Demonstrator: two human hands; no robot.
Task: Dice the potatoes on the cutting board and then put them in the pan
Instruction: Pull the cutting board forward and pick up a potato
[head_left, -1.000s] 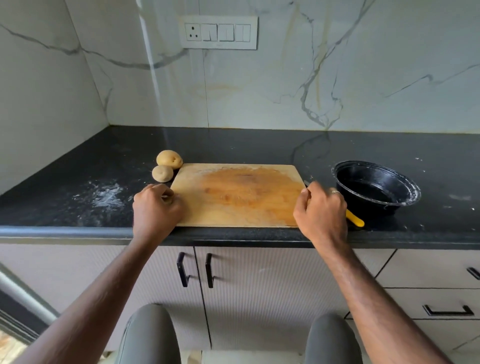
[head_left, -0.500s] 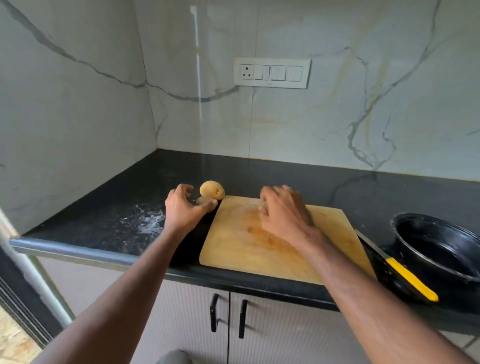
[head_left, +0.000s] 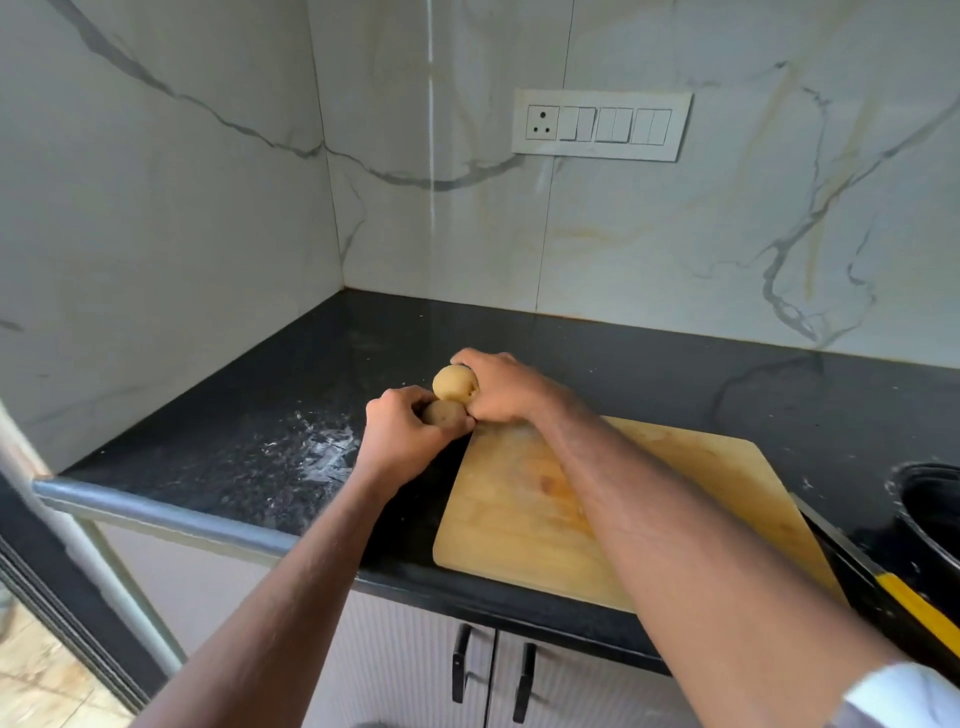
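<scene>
Down at the worktop's (head_left: 218, 415) front edge, the wooden cutting board (head_left: 649, 499) lies flat and bare, its near side almost at the lip. Off its right side there's a knife with a yellow handle (head_left: 914, 605), lying along the board's right edge, and just past it the black pan (head_left: 930, 512), half cut off by the frame at the worktop's right end.

Both arms reach across to the board's far left corner. The left hand (head_left: 402, 436) has its fingers curled round the nearer potato (head_left: 444, 413), gripping it just off the board's corner, over the dark stone. Right behind it, the right hand (head_left: 506, 387) wraps the farther potato (head_left: 455, 383), fingers over the top and thumb side underneath, a firm hold. The two potatoes touch, one against the other, neither yet on the board.

A pale smear of white powder (head_left: 311, 449) marks the worktop left of the hands. Farther back, the marble wall carries a white switch panel (head_left: 600, 124).
</scene>
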